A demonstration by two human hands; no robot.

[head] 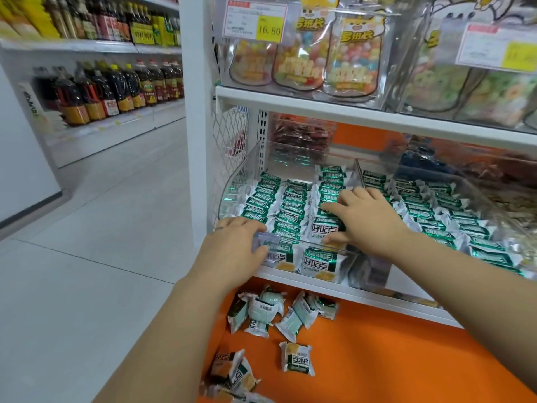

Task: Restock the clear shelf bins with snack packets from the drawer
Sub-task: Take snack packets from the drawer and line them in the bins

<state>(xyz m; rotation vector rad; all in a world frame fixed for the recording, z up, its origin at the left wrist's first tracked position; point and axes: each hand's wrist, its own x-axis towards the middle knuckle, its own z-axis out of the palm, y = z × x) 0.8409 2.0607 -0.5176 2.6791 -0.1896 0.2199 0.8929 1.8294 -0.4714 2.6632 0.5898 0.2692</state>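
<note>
A clear shelf bin [232,181] on the middle shelf holds rows of green-and-white snack packets [290,205]. My left hand [232,248] grips the bin's front lip at its left corner. My right hand [369,219] lies with straight fingers on the packets in the bin's right row, pressing them. A second clear bin [465,216] to the right is also full of the same packets. Below, the orange drawer [377,359] stands pulled out with several loose packets [279,315] scattered in it.
The upper shelf carries clear bags of coloured candy [328,59] behind price tags [255,21]. A white shelf post [194,112] stands left of the bins. Across the tiled aisle [101,228], shelves hold bottles of oil and sauce [116,88].
</note>
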